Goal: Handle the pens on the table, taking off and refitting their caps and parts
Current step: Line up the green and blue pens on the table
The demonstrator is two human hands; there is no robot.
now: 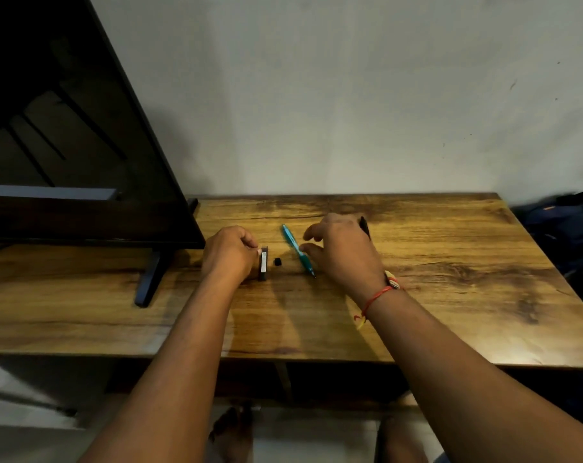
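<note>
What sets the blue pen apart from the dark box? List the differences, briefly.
The blue pen is long, thin and lies slanted; the dark box is short and blocky, with a white label. The left hand holds the box; the right hand reaches toward the pen. Both rest on the table.
</note>
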